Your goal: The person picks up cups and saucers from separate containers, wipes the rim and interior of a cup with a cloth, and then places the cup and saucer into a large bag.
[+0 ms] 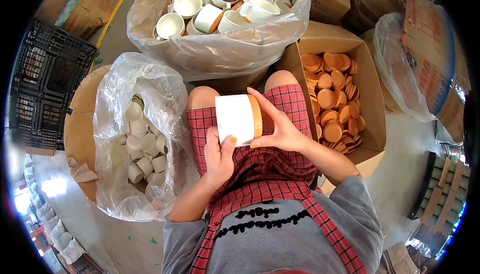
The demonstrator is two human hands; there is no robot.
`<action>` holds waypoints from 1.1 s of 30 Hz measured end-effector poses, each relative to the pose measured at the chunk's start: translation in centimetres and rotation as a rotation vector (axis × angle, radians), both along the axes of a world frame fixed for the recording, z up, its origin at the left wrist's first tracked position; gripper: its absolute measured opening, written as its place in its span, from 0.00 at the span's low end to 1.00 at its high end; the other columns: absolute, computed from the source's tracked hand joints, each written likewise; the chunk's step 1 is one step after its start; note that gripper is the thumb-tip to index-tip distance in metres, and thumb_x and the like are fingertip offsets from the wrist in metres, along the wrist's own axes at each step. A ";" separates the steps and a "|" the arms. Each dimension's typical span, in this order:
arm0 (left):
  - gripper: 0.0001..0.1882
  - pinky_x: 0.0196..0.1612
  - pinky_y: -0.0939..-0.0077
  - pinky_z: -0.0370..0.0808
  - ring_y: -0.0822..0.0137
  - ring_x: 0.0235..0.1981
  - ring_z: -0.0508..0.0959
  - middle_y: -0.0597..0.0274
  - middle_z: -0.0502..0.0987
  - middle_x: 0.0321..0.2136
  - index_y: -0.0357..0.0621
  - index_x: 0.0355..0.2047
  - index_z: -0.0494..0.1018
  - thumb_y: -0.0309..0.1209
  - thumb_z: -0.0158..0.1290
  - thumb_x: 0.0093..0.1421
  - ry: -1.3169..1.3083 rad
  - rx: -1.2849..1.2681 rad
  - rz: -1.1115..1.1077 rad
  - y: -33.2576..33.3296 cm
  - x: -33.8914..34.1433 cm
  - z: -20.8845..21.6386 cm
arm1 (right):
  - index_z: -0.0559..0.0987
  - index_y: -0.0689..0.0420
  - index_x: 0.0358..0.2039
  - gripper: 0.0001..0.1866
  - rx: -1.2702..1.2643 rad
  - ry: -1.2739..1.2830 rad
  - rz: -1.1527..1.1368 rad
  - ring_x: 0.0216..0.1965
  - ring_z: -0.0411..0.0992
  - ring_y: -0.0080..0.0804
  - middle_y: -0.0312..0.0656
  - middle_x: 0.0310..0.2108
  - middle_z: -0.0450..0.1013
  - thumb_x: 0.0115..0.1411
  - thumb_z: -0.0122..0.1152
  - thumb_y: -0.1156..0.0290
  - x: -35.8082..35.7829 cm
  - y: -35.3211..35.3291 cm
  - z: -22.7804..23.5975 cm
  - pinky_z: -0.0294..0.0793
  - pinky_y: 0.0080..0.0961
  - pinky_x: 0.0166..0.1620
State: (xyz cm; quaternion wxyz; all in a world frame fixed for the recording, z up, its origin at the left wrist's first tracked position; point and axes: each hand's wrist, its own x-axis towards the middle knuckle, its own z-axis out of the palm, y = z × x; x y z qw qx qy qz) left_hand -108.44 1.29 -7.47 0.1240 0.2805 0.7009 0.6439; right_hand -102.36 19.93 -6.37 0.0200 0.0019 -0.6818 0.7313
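A white mug [234,118] with an orange-brown base [256,116] lies on its side between my two hands, above my lap. My left hand [220,156] is closed on its lower left part, thumb against the white wall. With the thumb and fingers of my right hand [280,126], I grip the orange-brown end. The mug's handle and opening cannot be made out from here. To my right, a cardboard box [372,141] holds many round orange-brown discs [327,99] of about the base's colour.
Ahead, a plastic-lined container [215,56] is heaped with white mugs [188,5], some with orange-brown bases. At left, a plastic-lined box [112,124] holds plain white cups [145,166]. Black plastic crates [52,81] stand farther left. Wrapped cartons [427,54] line the right.
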 end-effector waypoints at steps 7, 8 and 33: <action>0.12 0.44 0.79 0.66 0.76 0.37 0.68 0.63 0.69 0.37 0.38 0.42 0.64 0.34 0.42 0.66 -0.683 0.263 0.065 1.8 -2.0 0.8 | 0.47 0.58 0.64 0.61 0.545 0.160 -0.047 0.62 0.54 0.48 0.55 0.63 0.48 0.35 0.78 0.63 -0.3 0.2 -0.4 0.59 0.35 0.61; 0.13 0.43 0.79 0.67 0.76 0.36 0.68 0.62 0.70 0.37 0.38 0.42 0.64 0.35 0.43 0.66 -0.556 0.182 0.055 1.6 -1.8 0.3 | 0.46 0.58 0.65 0.61 0.391 0.098 -0.027 0.63 0.53 0.45 0.53 0.64 0.47 0.36 0.77 0.63 -0.4 0.4 -0.7 0.58 0.34 0.61; 0.13 0.29 0.65 0.73 0.53 0.27 0.77 0.46 0.74 0.31 0.30 0.37 0.65 0.29 0.51 0.59 0.395 0.024 0.033 3.3 2.1 -0.9 | 0.63 0.60 0.58 0.32 -0.622 0.134 -0.384 0.53 0.65 0.34 0.46 0.52 0.66 0.63 0.39 0.47 -1.5 -4.3 -2.7 0.61 0.29 0.57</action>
